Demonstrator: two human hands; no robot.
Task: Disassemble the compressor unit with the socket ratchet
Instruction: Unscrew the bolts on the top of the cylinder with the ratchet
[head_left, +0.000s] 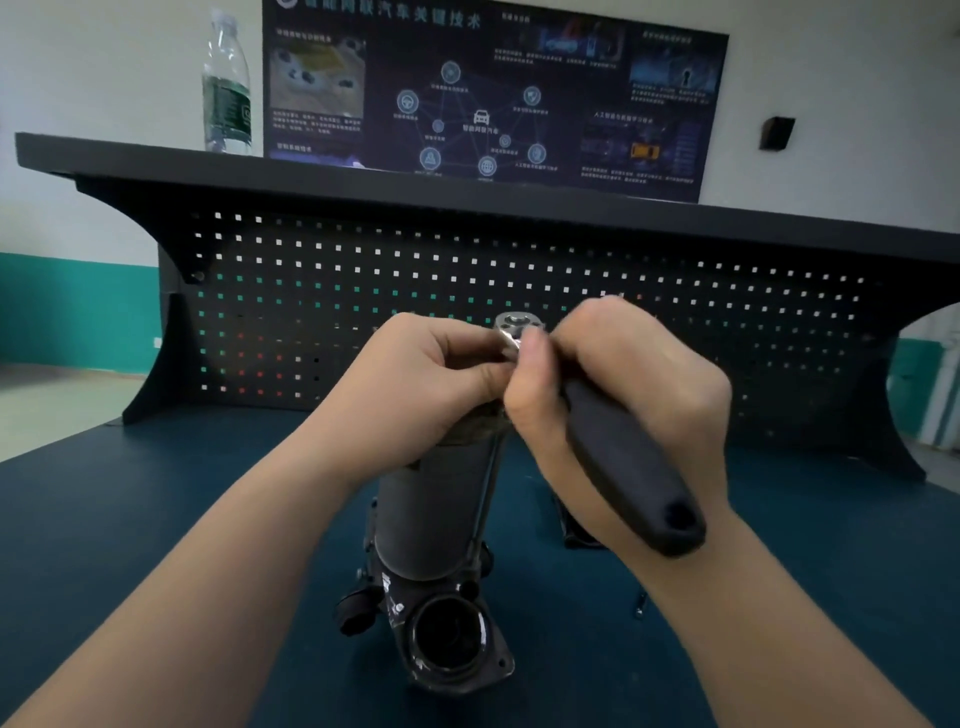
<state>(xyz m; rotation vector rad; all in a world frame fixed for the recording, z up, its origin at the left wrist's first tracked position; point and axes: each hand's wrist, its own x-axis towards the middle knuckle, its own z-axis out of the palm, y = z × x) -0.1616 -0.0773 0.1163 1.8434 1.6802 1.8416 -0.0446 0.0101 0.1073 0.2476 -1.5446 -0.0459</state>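
The compressor unit (436, 519), a dark metal cylinder with a round flanged opening at its near end, stands on the blue table (156, 519) in the middle of the view. My right hand (639, 395) grips the socket ratchet (628, 462) by its black handle, and the silver head sits over the top of the unit. My left hand (421, 384) curls over the unit's top end and pinches at the ratchet head with its fingertips. The top of the unit is hidden under both hands.
A small loose bolt (640, 605) lies on the table to the right of the unit. A dark part (576, 530) sits behind my right wrist. A black pegboard (467, 291) with a shelf rises at the table's back, with a water bottle (227, 83) on the shelf.
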